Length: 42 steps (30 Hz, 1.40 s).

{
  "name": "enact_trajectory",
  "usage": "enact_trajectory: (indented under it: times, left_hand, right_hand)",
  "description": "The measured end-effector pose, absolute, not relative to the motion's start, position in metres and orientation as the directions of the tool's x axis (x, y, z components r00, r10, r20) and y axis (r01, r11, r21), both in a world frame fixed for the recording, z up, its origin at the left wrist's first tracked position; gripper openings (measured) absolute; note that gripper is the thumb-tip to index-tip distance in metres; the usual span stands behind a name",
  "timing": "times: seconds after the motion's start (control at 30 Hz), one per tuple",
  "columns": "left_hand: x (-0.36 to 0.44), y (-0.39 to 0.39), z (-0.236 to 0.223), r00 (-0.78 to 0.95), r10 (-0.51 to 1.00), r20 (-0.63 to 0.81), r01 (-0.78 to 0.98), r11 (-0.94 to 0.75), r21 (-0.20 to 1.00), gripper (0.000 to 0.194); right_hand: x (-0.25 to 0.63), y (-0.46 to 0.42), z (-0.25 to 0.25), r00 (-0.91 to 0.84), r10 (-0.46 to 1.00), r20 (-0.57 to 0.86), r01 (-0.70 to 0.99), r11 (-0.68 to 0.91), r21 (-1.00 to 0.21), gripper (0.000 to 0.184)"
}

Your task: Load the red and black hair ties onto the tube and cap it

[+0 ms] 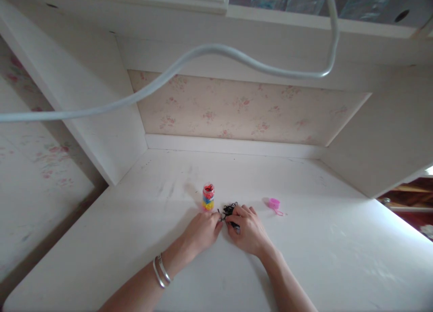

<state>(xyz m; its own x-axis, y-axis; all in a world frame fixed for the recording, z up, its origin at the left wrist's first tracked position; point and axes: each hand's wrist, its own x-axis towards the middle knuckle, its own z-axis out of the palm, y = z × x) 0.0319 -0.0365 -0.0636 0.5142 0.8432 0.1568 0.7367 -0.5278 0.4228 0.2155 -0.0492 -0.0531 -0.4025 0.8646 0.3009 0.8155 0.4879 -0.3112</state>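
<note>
A small pile of thin black elastic bands (230, 208) lies on the white desktop between my hands. My left hand (204, 231) is closed at the pile's left side, its thumb and forefinger pinching a black band. My right hand (247, 227) covers the right part of the pile, with thumb and fingertips closed on black bands. How many bands it grips is hidden. Just beyond my left hand stands an uncapped clear jar (208, 197) with red, blue and yellow contents and some dark bands at its mouth. To the right sits a pink cap (274, 203) with a pink loop.
The white desktop (321, 240) has side panels and a low back ledge (237, 145). A pale cable (216, 49) hangs across the view in front of the shelf. Clear plastic containers (304, 0) stand on the shelf above.
</note>
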Motion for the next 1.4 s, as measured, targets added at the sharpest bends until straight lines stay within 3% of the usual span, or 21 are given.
enact_trajectory:
  times: [0.5,0.67,0.87,1.07,1.4]
  left_hand:
    - [0.029,-0.040,-0.054,0.474,0.845,0.250,0.739,-0.535,0.408,0.027]
    - [0.022,-0.041,-0.042,0.490,0.752,0.440,0.620,-0.656,0.431,0.022]
    - [0.007,-0.033,-0.028,0.189,0.721,0.666,0.593,-0.625,0.508,0.019]
    - [-0.001,-0.020,-0.015,0.026,0.762,0.647,0.645,-0.508,0.571,0.022]
    - [0.002,-0.014,-0.010,0.051,0.845,0.532,0.614,-0.447,0.651,0.024]
  right_hand:
    - [0.218,-0.049,-0.053,-0.420,0.866,0.272,0.812,0.493,-0.313,0.013]
    - [0.217,-0.049,-0.052,-0.408,0.866,0.290,0.824,0.486,-0.293,0.013]
    - [0.217,-0.049,-0.054,-0.437,0.843,0.313,0.823,0.515,-0.241,0.019]
    - [0.217,-0.047,-0.057,-0.446,0.832,0.329,0.812,0.531,-0.244,0.023]
    - [0.211,-0.050,-0.053,-0.427,0.844,0.326,0.783,0.525,-0.334,0.022]
